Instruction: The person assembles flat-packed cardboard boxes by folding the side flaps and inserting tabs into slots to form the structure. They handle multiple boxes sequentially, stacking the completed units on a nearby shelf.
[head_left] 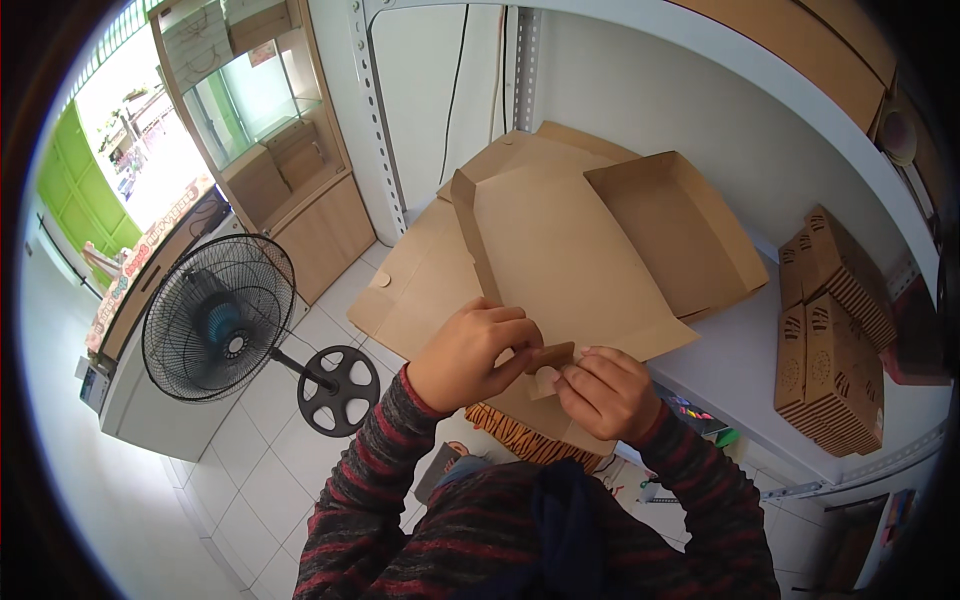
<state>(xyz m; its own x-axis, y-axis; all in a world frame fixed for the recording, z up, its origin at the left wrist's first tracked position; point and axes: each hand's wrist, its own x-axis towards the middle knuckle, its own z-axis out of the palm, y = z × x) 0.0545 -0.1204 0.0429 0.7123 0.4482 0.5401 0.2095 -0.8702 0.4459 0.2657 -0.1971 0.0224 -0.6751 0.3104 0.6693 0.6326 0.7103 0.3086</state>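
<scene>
Now, mid-frame, our left hand (pixel 470 352) and right hand (pixel 610 392) pinch the part-folded cardboard box (pixel 565 240) by its near flap (pixel 554 355), fingers closed, presumably steadying the crease while the shelf (pixel 722 348) supports it.

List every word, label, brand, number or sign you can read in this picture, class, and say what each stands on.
No text reads clearly enough to quote.
Boxes: dark printed marks, too small to read.
Fan: badge on its hub, too small to read.
Cover at left: colourful pattern, too blurred to tell any lettering.
Cardboard: no print visible on its upper face.
</scene>
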